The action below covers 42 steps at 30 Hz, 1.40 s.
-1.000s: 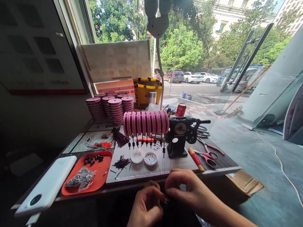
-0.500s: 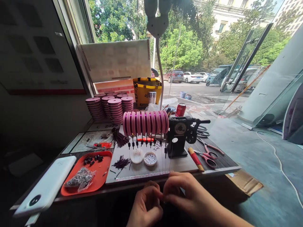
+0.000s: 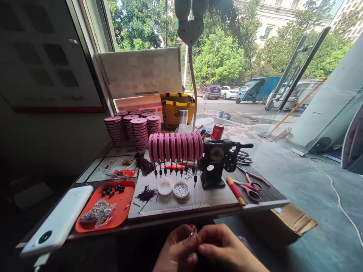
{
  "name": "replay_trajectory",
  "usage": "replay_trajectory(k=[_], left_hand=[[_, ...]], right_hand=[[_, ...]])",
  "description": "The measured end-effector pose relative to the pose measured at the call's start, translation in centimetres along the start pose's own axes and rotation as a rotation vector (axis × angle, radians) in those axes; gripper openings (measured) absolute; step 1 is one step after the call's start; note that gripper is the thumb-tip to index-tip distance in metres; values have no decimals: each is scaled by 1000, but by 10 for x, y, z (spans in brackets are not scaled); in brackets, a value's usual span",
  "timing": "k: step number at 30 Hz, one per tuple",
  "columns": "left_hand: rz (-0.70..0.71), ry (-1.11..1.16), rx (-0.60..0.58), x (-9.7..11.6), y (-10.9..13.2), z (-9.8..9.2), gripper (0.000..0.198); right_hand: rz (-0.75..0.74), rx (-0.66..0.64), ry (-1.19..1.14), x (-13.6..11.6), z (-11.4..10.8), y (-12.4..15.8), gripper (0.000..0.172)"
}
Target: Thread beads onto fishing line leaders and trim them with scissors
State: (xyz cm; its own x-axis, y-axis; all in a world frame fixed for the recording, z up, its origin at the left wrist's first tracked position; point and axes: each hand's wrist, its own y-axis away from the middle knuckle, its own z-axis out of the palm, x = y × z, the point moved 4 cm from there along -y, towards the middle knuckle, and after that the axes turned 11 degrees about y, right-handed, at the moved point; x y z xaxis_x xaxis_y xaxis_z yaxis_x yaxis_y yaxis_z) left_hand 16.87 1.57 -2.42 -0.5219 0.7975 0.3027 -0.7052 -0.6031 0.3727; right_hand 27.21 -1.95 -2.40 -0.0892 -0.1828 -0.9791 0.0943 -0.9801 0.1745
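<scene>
Both my hands meet at the bottom middle, below the table's front edge. My left hand [image 3: 177, 251] and my right hand [image 3: 222, 249] are closed in a pinch on a tiny shiny metal piece [image 3: 193, 233] between the fingertips. A thin line runs up from it toward a row of pink spools [image 3: 175, 146] mounted on a black hand-crank winder [image 3: 217, 162]. Small black weights hang under the spools. A little white dish of beads [image 3: 180, 189] stands nearest on the white work board [image 3: 218, 196].
An orange tray [image 3: 120, 211] with a bag of small metal parts sits left, a white power bank [image 3: 58, 221] beside it. Stacked pink spools [image 3: 133, 130], a red can [image 3: 217, 131] and a yellow bag [image 3: 177, 107] stand behind. Red scissors [image 3: 249, 189] and a red-handled tool [image 3: 235, 190] lie right.
Both hands have dropped lower and closer to me, away from the table edge, still pinched together. The view has tilted slightly; a vehicle outside has moved.
</scene>
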Motion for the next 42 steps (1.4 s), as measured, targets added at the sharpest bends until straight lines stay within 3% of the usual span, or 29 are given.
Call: replay_trajectory(k=[3,7,10,13,17,22,26,32,37,42], left_hand=[[-11,74,25,-1,3,3,22],[-10,111,63,-2,4,2,23],[4,96,69,-2,3,0,22],[42,49,55,-2,2,-1,22],[216,-165,48,6,0,0,25],[339,-382,11,17,0,2,29],[280,-412,-20,19,-3,1,26],[322,-513,115,19,-8,-8,36],[405,-680,90,27,-6,-5,38],[252,-606,79,26,-5,-2,36]], right_hand=[[3,-9,-158,24,8,-5,37],[-16,146,-113,32,10,-5,38],[-9,234,-52,25,11,-1,37],[0,221,-68,12,10,1,30],[47,193,-348,-3,-1,-1,20],[45,344,-575,-16,-15,-5,19],[85,377,-581,-21,-11,-9,25],[51,385,-514,-27,-9,-9,25],[49,353,-462,-30,-7,-10,24],[44,330,-397,-32,-4,-13,23]])
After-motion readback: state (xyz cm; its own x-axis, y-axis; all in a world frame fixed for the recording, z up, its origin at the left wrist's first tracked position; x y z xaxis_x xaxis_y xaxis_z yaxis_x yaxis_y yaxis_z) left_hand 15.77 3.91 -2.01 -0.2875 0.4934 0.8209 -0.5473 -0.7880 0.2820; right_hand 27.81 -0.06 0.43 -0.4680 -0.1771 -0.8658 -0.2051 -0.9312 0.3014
